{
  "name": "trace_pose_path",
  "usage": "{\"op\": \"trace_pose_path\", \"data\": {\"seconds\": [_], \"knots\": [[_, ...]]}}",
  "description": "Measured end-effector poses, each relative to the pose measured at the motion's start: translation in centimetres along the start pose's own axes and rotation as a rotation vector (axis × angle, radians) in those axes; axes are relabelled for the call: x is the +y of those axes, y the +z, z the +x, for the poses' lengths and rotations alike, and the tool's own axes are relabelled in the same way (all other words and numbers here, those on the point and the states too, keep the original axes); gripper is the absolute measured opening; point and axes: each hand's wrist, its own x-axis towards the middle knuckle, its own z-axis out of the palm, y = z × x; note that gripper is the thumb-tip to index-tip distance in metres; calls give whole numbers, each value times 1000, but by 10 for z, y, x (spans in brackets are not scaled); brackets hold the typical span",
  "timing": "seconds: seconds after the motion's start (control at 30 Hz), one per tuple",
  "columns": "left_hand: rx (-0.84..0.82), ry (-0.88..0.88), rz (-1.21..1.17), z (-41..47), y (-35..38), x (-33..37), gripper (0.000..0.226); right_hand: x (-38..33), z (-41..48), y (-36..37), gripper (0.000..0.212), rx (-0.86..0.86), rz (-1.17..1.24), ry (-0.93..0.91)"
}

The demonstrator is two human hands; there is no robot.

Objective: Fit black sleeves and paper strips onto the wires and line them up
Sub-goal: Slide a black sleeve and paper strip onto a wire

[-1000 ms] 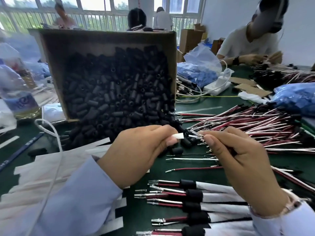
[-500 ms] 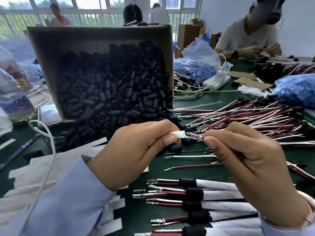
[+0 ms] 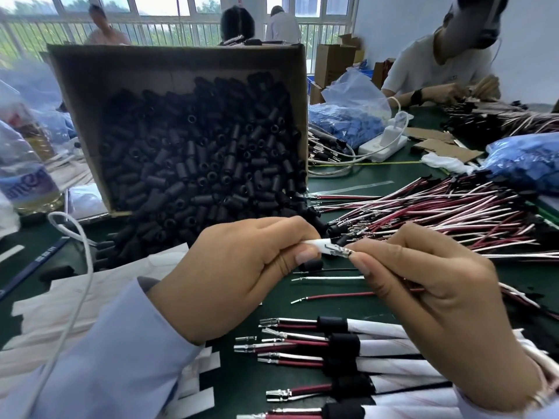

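My left hand (image 3: 242,273) pinches a rolled white paper strip (image 3: 317,247) at mid-frame. My right hand (image 3: 429,303) pinches a wire bundle; its metal terminals (image 3: 340,251) sit at the mouth of the paper roll. A tilted cardboard box (image 3: 75,86) behind my hands spills black sleeves (image 3: 196,170) onto the table. Loose red and white wires (image 3: 438,213) are heaped at the right. Several finished wires (image 3: 332,355) with black sleeves and paper wraps lie in a row at the bottom. Flat paper strips (image 3: 90,297) lie at the lower left.
A plastic bottle (image 3: 24,176) stands at the far left. Blue-filled plastic bags (image 3: 351,116) and a white power strip (image 3: 384,146) sit beyond the wires. Another person (image 3: 438,68) works at the back right. Three single wires (image 3: 329,278) lie on the green table below my hands.
My hands have come closer together, and the wire terminals have moved left into the end of the paper roll. The view has shifted slightly.
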Motion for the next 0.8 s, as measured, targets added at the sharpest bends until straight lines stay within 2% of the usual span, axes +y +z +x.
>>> {"op": "trace_pose_path", "data": {"seconds": [0.23, 0.33, 0.6, 0.8], "knots": [[-117, 1, 292, -2, 3, 12, 42, 3, -1, 4, 19, -146, 54, 130], [-127, -33, 132, -1, 2, 7, 41, 7, 0, 4, 17, -132, 241, 194], [-182, -46, -138, 0, -1, -3, 33, 8, 4, 0, 15, -159, 315, 184], [-177, -23, -93, 0, -4, 1, 37, 2, 7, 0, 20, -159, 253, 173]]}}
